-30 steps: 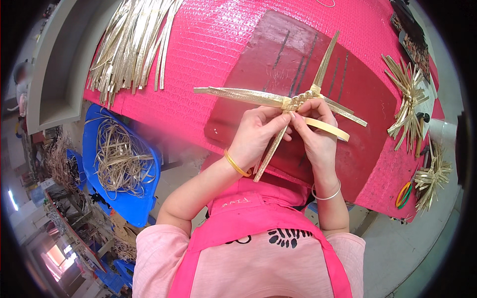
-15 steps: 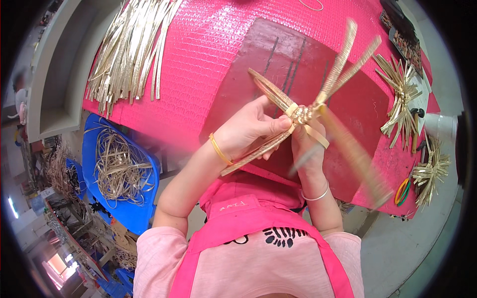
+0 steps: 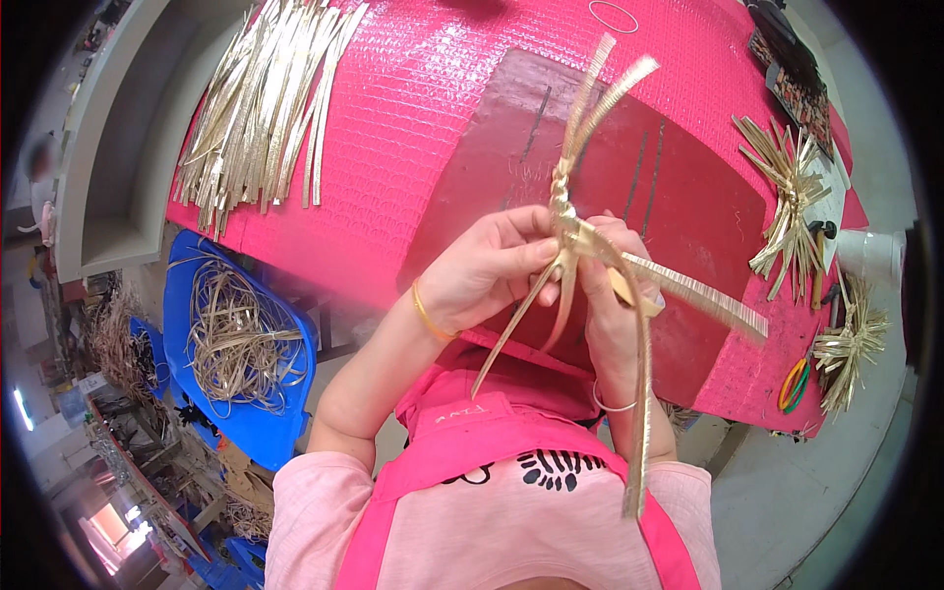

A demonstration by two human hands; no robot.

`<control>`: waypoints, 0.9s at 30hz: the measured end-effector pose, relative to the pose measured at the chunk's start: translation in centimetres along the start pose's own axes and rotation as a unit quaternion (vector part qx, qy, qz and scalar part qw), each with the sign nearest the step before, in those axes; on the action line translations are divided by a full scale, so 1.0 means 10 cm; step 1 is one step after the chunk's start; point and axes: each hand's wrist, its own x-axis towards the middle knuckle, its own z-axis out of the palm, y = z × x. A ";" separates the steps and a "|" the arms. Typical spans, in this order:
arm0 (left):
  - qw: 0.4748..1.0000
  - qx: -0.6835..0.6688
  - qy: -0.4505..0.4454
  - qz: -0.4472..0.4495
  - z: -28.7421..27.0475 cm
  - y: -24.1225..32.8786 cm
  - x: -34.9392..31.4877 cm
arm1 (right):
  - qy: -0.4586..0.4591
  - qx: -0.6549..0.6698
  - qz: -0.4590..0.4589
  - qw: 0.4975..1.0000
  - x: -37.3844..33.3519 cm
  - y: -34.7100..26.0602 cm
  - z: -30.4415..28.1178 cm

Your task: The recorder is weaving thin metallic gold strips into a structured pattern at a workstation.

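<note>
Between my two hands is a braided piece of flat gold strips (image 3: 562,205), its knotted part upright and several long loose ends fanning out. My left hand (image 3: 497,264) pinches it with thumb and fingers just below the knots. My right hand (image 3: 612,280) is closed against its other side, gripping the strips where they cross. Two loose ends (image 3: 596,103) point away from me, one ribbed strip (image 3: 698,295) sticks out to the right, and another (image 3: 641,413) hangs toward my body. Some of my right fingers are hidden behind the strips.
Beneath my hands lies a dark red board (image 3: 698,221) on a pink-covered table (image 3: 379,147). A bundle of straight gold strips (image 3: 270,108) lies far left, above a blue bin (image 3: 251,418) of tangled strips. Tied gold bundles (image 3: 795,192) and coloured bands (image 3: 795,385) are at right.
The braided piece has turned, its knots shifting left and more upright. The strip blurred at lower right has separated into one reaching right and one hanging toward me. Both hands still grip the piece.
</note>
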 end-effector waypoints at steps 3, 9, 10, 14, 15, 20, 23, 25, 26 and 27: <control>0.989 0.102 0.104 0.038 0.06 -0.01 0.01 | 0.032 0.064 0.071 0.995 0.02 -0.06 0.02; 0.836 0.479 0.161 0.214 0.22 -0.06 -0.18 | -0.006 0.030 0.109 0.994 0.09 -0.03 0.01; 0.860 0.436 0.193 0.181 0.22 -0.06 -0.19 | -0.006 0.031 0.110 0.993 0.09 -0.05 0.01; 0.950 0.208 0.183 0.146 0.09 -0.10 -0.18 | -0.057 -0.104 0.093 0.989 0.09 -0.06 -0.04; 0.969 0.123 0.178 0.117 0.10 -0.12 -0.16 | -0.069 -0.244 0.015 0.967 0.08 -0.06 -0.07; 0.905 0.367 0.154 0.149 0.05 -0.08 -0.14 | -0.079 -0.317 -0.051 0.944 0.12 -0.10 0.00; 0.955 0.118 0.181 0.202 0.11 -0.24 -0.09 | -0.011 -0.130 0.003 0.991 0.07 0.01 0.07; 0.971 -0.094 0.163 0.151 0.13 -0.34 -0.02 | 0.032 -0.074 -0.029 0.996 0.07 0.11 0.11; 0.971 -0.120 0.138 0.154 0.11 -0.36 -0.01 | 0.129 0.016 0.022 0.991 0.10 0.12 0.12; 0.970 -0.146 0.112 0.155 0.10 -0.37 -0.01 | 0.225 0.104 0.073 0.966 0.13 0.14 0.12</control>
